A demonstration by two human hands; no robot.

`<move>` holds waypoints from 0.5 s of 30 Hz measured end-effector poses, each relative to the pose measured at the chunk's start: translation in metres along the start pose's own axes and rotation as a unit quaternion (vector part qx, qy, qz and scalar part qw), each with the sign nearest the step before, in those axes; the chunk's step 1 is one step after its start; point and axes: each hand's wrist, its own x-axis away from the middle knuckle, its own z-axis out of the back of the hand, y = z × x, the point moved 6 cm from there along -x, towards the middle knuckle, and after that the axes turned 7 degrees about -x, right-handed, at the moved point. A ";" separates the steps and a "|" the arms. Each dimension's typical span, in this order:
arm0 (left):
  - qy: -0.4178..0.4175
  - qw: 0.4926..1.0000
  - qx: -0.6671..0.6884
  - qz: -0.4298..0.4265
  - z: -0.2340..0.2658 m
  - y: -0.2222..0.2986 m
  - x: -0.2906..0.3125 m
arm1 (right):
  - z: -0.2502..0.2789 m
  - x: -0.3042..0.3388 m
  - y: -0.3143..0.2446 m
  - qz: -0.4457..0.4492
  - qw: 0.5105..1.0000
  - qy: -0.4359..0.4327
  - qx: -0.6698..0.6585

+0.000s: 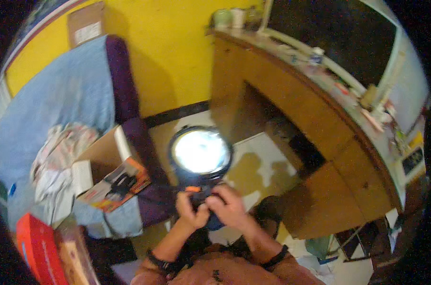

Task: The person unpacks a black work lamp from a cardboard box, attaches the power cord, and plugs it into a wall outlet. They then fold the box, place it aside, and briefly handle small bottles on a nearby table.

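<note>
Both of my hands meet low in the middle of the head view around a small dark device (201, 195) with an orange part on top. My left hand (192, 213) grips its left side, fingers curled. On the other side, my right hand (227, 207) is closed on it, thumb toward the middle. The device's exact kind is hard to make out. Just beyond it is a round, glaring white thing (201, 151) with a dark rim; glare hides its surface. Whether the device touches that rim I cannot tell.
To the left, a sofa with a blue cover (68, 90) holds an opened carton (113, 178) and a crumpled cloth (65, 156). A red box (39, 249) stands at lower left. Along the right runs a curved wooden dresser (329, 190) with a mirror (336, 38) and small items on top.
</note>
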 end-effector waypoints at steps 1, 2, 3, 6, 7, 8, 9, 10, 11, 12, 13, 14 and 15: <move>0.003 1.000 0.026 0.010 0.000 0.000 -0.002 | 0.002 -0.001 -0.003 0.031 0.999 0.003 0.012; 0.001 0.999 0.049 0.021 -0.002 0.001 -0.004 | 0.003 -0.002 -0.004 0.039 0.999 0.006 -0.014; 0.000 0.998 0.062 0.028 -0.003 0.003 -0.005 | 0.004 -0.004 -0.004 0.046 0.999 0.004 -0.020; -0.008 0.995 0.089 0.049 -0.006 0.006 -0.008 | 0.006 -0.003 -0.002 0.021 1.000 -0.015 -0.014; -0.010 0.993 0.102 0.058 -0.006 0.007 -0.008 | 0.006 -0.002 -0.002 0.017 1.000 -0.020 -0.014; 0.003 0.993 0.099 0.069 -0.005 0.007 -0.007 | 0.005 -0.001 -0.002 0.018 0.999 -0.023 -0.014; 0.013 0.993 0.099 0.070 -0.002 0.007 -0.006 | 0.003 0.000 -0.001 0.015 0.999 -0.037 -0.036; 0.016 0.992 0.109 0.067 -0.003 0.008 -0.006 | 0.001 0.001 -0.001 0.017 0.998 -0.037 -0.052; 0.008 0.992 0.092 0.083 -0.002 0.005 -0.006 | 0.002 0.002 -0.001 0.020 0.998 -0.025 -0.059; 0.028 0.983 0.133 0.119 -0.005 0.003 -0.004 | 0.003 0.000 -0.003 0.038 0.998 -0.021 -0.038; 0.030 0.991 0.102 0.083 -0.003 0.006 -0.006 | 0.004 -0.001 -0.004 0.055 0.998 -0.014 -0.013; 0.018 0.984 0.149 0.096 -0.008 0.006 -0.006 | 0.004 -0.001 -0.005 0.048 0.999 -0.007 -0.003; 0.033 0.984 0.146 0.100 -0.008 0.006 -0.005 | 0.005 -0.001 -0.006 0.042 0.999 -0.002 0.007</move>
